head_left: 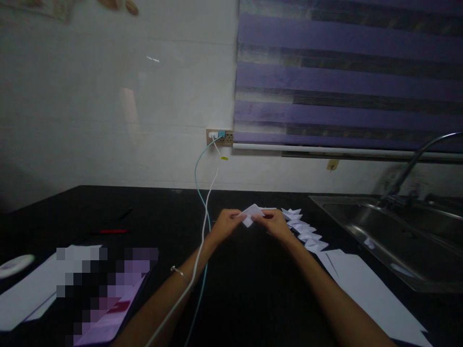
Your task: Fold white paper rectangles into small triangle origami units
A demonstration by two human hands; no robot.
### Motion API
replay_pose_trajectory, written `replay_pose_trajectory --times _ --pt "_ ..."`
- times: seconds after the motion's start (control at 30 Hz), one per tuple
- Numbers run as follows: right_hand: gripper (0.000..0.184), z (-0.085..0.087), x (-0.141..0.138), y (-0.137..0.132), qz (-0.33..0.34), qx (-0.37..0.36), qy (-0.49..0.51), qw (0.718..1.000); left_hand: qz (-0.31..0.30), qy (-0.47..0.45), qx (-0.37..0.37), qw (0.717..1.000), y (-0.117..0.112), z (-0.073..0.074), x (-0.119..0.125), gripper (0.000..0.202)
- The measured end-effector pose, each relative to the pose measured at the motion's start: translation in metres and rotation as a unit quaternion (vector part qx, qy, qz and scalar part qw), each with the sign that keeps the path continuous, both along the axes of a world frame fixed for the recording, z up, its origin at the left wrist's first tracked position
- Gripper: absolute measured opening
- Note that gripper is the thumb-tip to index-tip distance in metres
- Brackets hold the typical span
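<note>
Centrally held a folded white paper (252, 210) over the desk (249, 294)

Pinched the folded white paper from both sides, with the left hand (228, 224) at its left edge and the right hand (274, 224) at its right, in a thumb-and-finger grip closed on each side. Looked light, thin and crisp, probably easy to crease or crush; seemed best held lightly by the outer edges, clear of the middle. Had a row of pointed folded pieces (310, 237) just right of the right hand, then loose white sheets (372, 294) beside the sink (365, 236).
</note>
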State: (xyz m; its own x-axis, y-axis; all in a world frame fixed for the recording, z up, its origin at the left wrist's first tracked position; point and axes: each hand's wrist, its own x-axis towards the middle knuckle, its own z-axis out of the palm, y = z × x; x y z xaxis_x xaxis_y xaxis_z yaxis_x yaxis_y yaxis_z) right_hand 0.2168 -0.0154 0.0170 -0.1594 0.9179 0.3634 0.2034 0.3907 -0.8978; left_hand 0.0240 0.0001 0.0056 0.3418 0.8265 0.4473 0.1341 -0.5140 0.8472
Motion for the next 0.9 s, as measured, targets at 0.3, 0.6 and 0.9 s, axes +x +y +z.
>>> replay_pose_trajectory --times 0.3,0.6,0.9 --pt "0.032 -0.004 -0.001 0.002 -0.093 0.067 -0.067 0.991 0.008 -0.035 -0.091 0.995 0.000 0.003 0.003 0.047" --pt "0.024 0.002 -0.010 -0.011 -0.062 0.083 -0.064 0.993 -0.062 -0.178 -0.195 0.963 0.003 -0.001 0.003 0.046" --pt "0.039 0.005 -0.002 -0.003 -0.036 -0.003 0.043 0.998 -0.060 -0.078 -0.108 0.989 0.002 -0.003 0.006 0.039"
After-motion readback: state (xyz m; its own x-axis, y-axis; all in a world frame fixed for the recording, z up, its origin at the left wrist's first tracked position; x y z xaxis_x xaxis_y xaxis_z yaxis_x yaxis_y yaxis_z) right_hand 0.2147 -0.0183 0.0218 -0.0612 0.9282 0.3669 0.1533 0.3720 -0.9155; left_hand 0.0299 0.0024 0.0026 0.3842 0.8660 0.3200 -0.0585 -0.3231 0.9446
